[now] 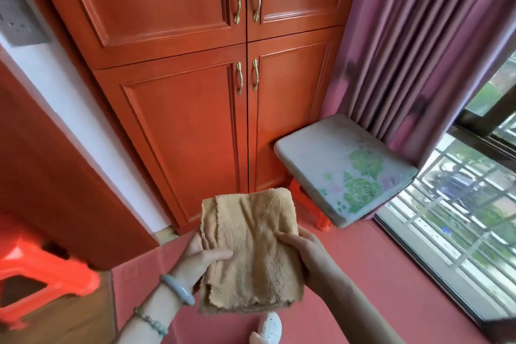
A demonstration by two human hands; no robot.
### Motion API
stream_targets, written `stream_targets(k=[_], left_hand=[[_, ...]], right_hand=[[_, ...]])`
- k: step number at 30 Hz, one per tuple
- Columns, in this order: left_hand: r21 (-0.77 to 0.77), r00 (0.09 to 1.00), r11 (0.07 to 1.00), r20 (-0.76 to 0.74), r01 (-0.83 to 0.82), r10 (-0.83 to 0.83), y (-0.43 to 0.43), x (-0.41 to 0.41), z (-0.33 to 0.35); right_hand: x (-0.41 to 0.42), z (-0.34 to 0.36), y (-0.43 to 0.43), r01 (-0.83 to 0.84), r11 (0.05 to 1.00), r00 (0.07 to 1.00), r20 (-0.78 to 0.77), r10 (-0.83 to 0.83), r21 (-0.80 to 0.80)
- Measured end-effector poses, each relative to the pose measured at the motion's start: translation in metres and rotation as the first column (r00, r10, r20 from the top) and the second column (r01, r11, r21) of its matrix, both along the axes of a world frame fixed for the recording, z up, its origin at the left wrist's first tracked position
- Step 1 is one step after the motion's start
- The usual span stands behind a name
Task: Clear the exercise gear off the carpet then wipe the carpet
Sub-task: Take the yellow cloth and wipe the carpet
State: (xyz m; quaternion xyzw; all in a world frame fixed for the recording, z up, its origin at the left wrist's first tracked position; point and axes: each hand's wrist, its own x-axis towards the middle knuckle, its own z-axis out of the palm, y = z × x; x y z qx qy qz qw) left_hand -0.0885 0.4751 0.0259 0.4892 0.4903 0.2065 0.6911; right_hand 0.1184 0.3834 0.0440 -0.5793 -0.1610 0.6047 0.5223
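— What's at the far left?
— An orange stool [42, 282], blurred, on bare wooden floor. Above it a grey socket [19, 19] sits on the white wall.

— And next along?
— A tall red-brown cabinet [181, 120] with four closed doors and brass handles that meet at the middle seam.

— Where's the cloth?
— The cloth [251, 254] is tan and fluffy, folded into a rough rectangle. It is held up in the air in front of the cabinet, above the carpet [363, 260].

— Who has it?
— Both hands. The left grip [201, 260] grasps its left edge, thumb lying across the top and fingers hidden underneath. That wrist wears a pale bangle [177, 288] and a bead string [150, 321]. The right grip [304, 248] clasps the right edge, thumb on top, with the rest behind the fabric.

— Anything below?
— A white speckled thing [269, 327] at the bottom edge, on the carpet. I can't tell what it is.

— The carpet itself?
— Pinkish red, running from the wooden floor across to the window.

— And on the right?
— A floral stool [343, 167] with orange legs stands beside the cabinet, touching the purple curtain [418, 36]. Beyond it is the window [460, 218], with bars outside.
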Motion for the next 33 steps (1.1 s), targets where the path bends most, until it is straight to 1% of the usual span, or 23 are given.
stream_targets(k=[3, 5, 9, 12, 15, 18, 22, 26, 28, 31, 33], left_hand=[[0.046, 0.998, 0.998, -0.028, -0.05, 0.052, 0.035, 0.035, 0.009], [0.076, 0.999, 0.996, -0.018, -0.036, 0.037, 0.06, 0.06, 0.016], [0.103, 0.997, 0.992, 0.003, 0.072, -0.073, 0.107, 0.109, 0.025], [0.116, 0.99, 0.985, 0.046, 0.125, -0.131, 0.133, 0.139, 0.028], [0.079, 0.979, 0.977, 0.036, 0.197, -0.201, 0.157, 0.162, 0.024], [0.074, 0.957, 0.956, 0.034, 0.286, -0.289, 0.187, 0.19, 0.02], [-0.008, 0.9, 0.901, 0.056, 0.433, -0.432, 0.238, 0.236, 0.004], [-0.008, 0.801, 0.802, 0.054, 0.597, -0.596, 0.292, 0.296, -0.011], [-0.038, 0.748, 0.747, 0.075, 0.663, -0.66, 0.32, 0.329, -0.017], [-0.075, 0.677, 0.673, 0.084, 0.736, -0.731, 0.358, 0.378, -0.025], [-0.075, 0.664, 0.66, 0.07, 0.748, -0.744, 0.378, 0.406, -0.028]], right_hand=[[0.029, -0.003, 0.025, 0.065, 0.996, 0.998, -0.012, -0.064, 0.055], [0.05, -0.001, 0.043, 0.095, 0.991, 0.995, -0.031, -0.092, 0.09], [0.094, 0.0, 0.075, 0.152, 0.982, 0.987, -0.068, -0.145, 0.108], [0.123, -0.001, 0.095, 0.171, 0.981, 0.985, -0.048, -0.167, 0.095], [0.145, -0.004, 0.11, 0.203, 0.976, 0.979, -0.023, -0.202, 0.079], [0.166, -0.007, 0.124, 0.249, 0.966, 0.968, -0.03, -0.248, 0.074], [0.2, -0.016, 0.145, 0.345, 0.936, 0.939, -0.037, -0.343, 0.078], [0.232, -0.028, 0.174, 0.466, 0.882, 0.884, -0.015, -0.466, 0.072], [0.246, -0.032, 0.192, 0.535, 0.843, 0.844, -0.006, -0.536, 0.061], [0.266, -0.04, 0.217, 0.615, 0.788, 0.788, 0.014, -0.615, 0.029], [0.277, -0.047, 0.228, 0.671, 0.742, 0.742, 0.002, -0.671, 0.004]])
